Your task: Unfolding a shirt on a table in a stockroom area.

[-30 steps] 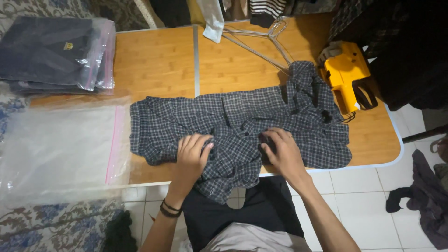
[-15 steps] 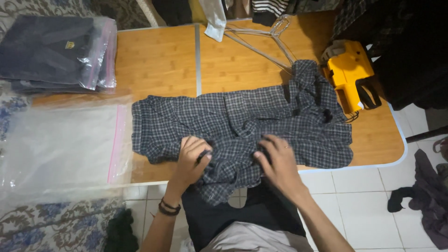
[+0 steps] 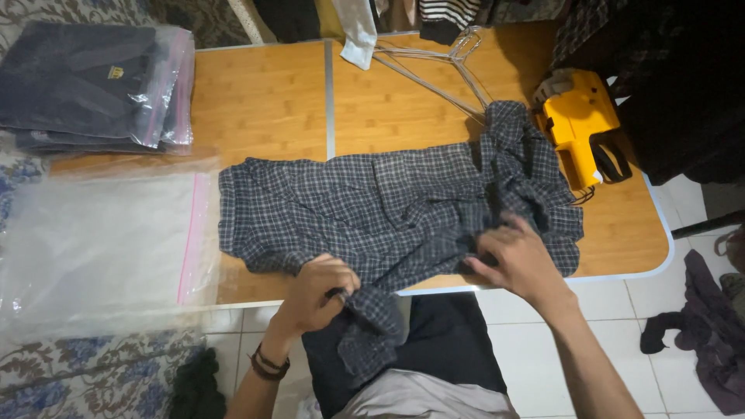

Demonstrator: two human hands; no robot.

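Head view: your shirt (image 3: 388, 209) lies lengthwise left-to-right on the table (image 3: 272, 101).
Left hand (image 3: 314, 295): pinching its hem.
Right hand (image 3: 516, 260): moved right, gripping its bunched cloth.

Illumination was moderate and warm, falling from above onto the wooden table (image 3: 272, 101), while the upper right corner stayed in deep shadow. The clear plastic bag (image 3: 93, 248) showed soft glare and a hazy sheen. The right hand (image 3: 516, 260) was slightly motion-blurred; straight edges bowed near the frame borders.

A wooden folding table (image 3: 272, 101) carries a dark checked shirt (image 3: 388, 209); wire hangers (image 3: 434, 74) lie behind it; a yellow handheld tool (image 3: 578, 128) sits right; bagged dark clothes (image 3: 93, 85) rest at the left edge.
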